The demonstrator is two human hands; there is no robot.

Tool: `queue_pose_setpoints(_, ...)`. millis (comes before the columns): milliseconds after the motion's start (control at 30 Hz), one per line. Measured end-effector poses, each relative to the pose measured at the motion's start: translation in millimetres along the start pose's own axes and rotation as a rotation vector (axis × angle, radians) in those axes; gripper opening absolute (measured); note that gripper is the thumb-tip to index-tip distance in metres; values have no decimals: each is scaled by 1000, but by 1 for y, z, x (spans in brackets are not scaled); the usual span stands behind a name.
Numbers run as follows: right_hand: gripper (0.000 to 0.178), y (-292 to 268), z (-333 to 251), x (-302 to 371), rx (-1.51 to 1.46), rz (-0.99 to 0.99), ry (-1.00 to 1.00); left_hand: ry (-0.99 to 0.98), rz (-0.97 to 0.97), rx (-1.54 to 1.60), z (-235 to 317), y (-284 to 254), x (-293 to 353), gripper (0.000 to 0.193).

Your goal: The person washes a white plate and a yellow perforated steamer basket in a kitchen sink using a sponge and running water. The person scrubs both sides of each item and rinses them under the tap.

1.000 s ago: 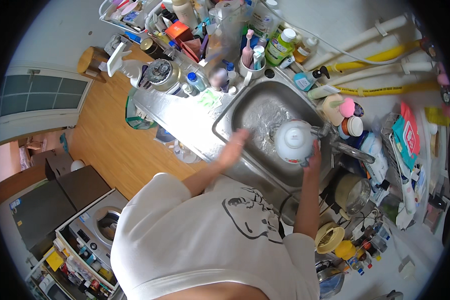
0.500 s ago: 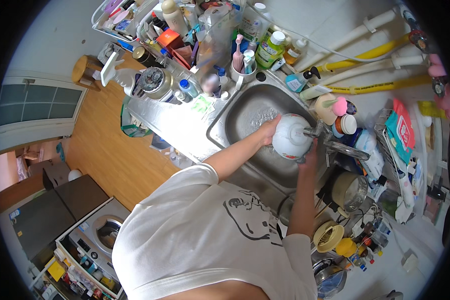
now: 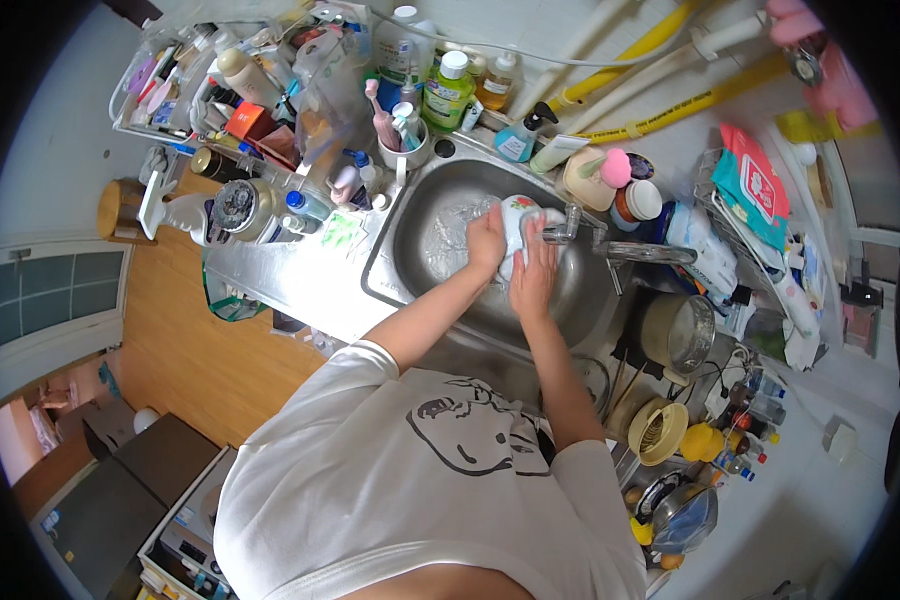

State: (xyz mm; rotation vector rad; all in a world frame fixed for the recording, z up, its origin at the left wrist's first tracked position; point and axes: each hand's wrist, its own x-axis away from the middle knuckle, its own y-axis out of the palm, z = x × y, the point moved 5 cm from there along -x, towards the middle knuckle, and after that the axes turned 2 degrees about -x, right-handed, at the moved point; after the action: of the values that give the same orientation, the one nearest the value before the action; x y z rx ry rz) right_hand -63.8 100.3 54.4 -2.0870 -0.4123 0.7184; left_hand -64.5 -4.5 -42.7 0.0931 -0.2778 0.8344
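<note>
A white bowl point(image 3: 516, 207) with a red and green floral pattern is tilted on its side in the sink, just beside the faucet point(image 3: 566, 230). My left hand point(image 3: 484, 240) grips its left edge, the fingers curled against it. On the bowl's right side lies my right hand point(image 3: 535, 275), fingers pressed to the surface and pointing up toward the spout. The two hands cover much of the bowl, so its inside is hidden. Water point(image 3: 452, 238) splashes on the floor of the metal sink point(image 3: 410, 215) left of my left hand.
A white cup with brushes point(image 3: 407, 150), a green bottle point(image 3: 448, 92) and a blue pump bottle point(image 3: 515, 142) line the sink's far rim. Jars and bottles crowd the left counter point(image 3: 300, 275). At right stand a pot point(image 3: 675, 330) and a yellow strainer basket point(image 3: 658, 432).
The bowl has turned from showing its rounded underside to standing more on edge. My right hand has moved from its lower edge onto its side. The whole view has shifted.
</note>
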Motion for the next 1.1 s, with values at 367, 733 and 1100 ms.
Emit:
queue_pose_setpoints(367,39,37,100,-7,-1064,-195,1249,378,-326,-286,89,-10,20,37)
queue_pose_setpoints(733,27,33,102,27,-1376,-511,1232,1590,-847,-644,77,-12,72,24)
queue_pose_setpoints(1100,27,55,111,39,-964,-61,895,-373,-728,129,30,-37,30,66)
